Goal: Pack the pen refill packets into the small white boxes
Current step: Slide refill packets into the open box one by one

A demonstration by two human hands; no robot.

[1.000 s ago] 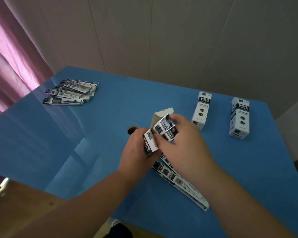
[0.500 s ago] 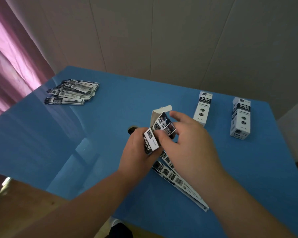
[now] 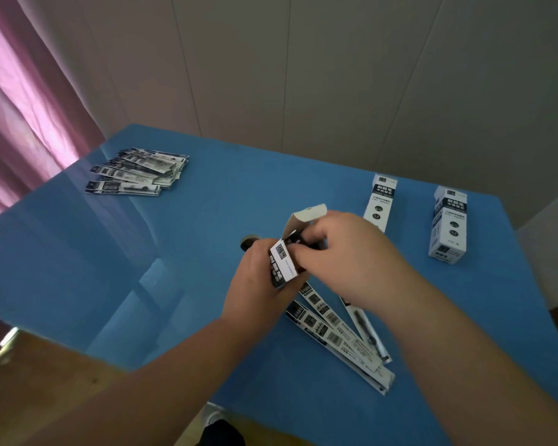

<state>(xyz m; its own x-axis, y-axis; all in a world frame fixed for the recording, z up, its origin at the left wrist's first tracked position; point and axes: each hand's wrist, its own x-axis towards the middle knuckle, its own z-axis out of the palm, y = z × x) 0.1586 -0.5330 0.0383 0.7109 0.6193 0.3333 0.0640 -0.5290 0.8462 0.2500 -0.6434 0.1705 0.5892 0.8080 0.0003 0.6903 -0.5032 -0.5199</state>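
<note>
Two bare forearms reach in over a smooth, glossy blue table (image 3: 207, 252) whose top mirrors the pale panelled wall (image 3: 335, 75) behind it, with a folded pink curtain (image 3: 23, 101) at the left. On the far left of the table lies a fanned pile of refill packets (image 3: 136, 173), flat narrow strips printed in black and white. At the far right stand two closed boxes of thin white card with dark labels, the nearer-centre box (image 3: 380, 202) partly behind the right hand and the outer box (image 3: 448, 225) well apart from both hands. Below the hands a loose fan of long packets (image 3: 339, 336) lies flat on the table, their clear film showing barcodes and a dark refill. Between the hands, raised off the table and tilted, is the open box (image 3: 282, 265), its curved top flap (image 3: 306, 214) standing up. The left hand (image 3: 255, 291) wraps its fingers round the lower body of this box. The right hand (image 3: 351, 262) has its fingers curled at the box's mouth, pinching the dark end of a packet (image 3: 295, 239) that sits in the opening. A small round dark hole (image 3: 250, 242) shows in the table just beyond the left hand.
</note>
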